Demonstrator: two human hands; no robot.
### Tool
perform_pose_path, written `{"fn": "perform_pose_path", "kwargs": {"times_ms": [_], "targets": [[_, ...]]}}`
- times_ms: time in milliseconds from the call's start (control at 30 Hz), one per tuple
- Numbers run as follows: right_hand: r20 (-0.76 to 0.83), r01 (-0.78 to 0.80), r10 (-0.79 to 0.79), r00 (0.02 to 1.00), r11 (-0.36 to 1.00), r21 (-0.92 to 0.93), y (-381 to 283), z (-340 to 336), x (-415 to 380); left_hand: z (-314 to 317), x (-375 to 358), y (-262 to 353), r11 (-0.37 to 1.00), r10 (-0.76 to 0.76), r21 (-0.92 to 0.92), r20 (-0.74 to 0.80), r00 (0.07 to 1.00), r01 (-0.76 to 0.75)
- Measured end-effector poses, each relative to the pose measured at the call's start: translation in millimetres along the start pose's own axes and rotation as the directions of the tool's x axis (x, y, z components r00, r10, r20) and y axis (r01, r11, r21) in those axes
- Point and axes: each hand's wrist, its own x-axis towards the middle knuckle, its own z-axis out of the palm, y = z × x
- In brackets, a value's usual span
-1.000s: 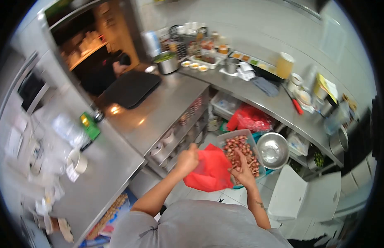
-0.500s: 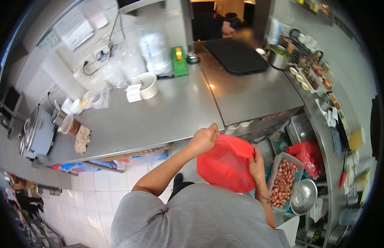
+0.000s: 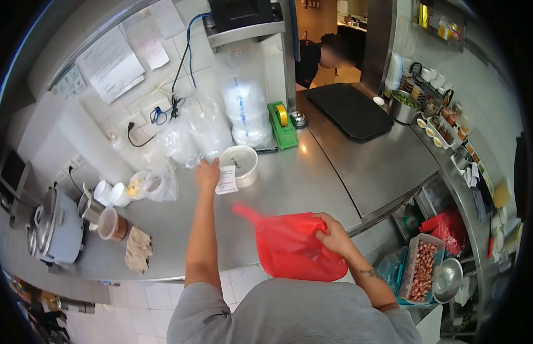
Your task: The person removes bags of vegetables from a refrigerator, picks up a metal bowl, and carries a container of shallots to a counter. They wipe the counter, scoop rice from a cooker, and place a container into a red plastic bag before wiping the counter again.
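A red plastic carrier bag point(image 3: 298, 252) hangs in front of my body, its mouth gathered in my right hand point(image 3: 334, 234), which is closed on it. One strap of the bag sticks out to the left, blurred. My left hand point(image 3: 208, 174) reaches over the steel counter, its thumb and fingers slightly apart. Those fingertips are at the lower edge of some clear plastic bags point(image 3: 208, 129). Just right of them stand a white round tub point(image 3: 247, 173) and a printed paper slip point(image 3: 227, 180) overlapping its side.
A green tape dispenser point(image 3: 283, 132) and service bell point(image 3: 298, 120) stand behind the tub. Farther right lies a black tray point(image 3: 351, 112), with a person beyond the opening. At left are a rice cooker point(image 3: 63, 226) and cloth point(image 3: 138, 251); below right, a bin of shallots point(image 3: 422, 270).
My left hand has let go of the red bag and moved left and forward to the clear bags. My right hand still holds the red bag. The view has shifted left.
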Motion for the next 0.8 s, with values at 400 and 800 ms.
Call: {"fn": "perform_pose_path", "kwargs": {"times_ms": [400, 800], "targets": [[-0.257, 0.126, -0.193, 0.947, 0.958, -0.256, -25, 30, 28, -1, -12, -69, 0.808, 0.123, -0.572, 0.398, 0.909, 0.142], [-0.074, 0.136, -0.155, 0.985, 0.967, -0.213, -44, 52, 5, -60, -61, -94, 0.792, 0.150, -0.553, 0.587, 0.796, 0.258]]}}
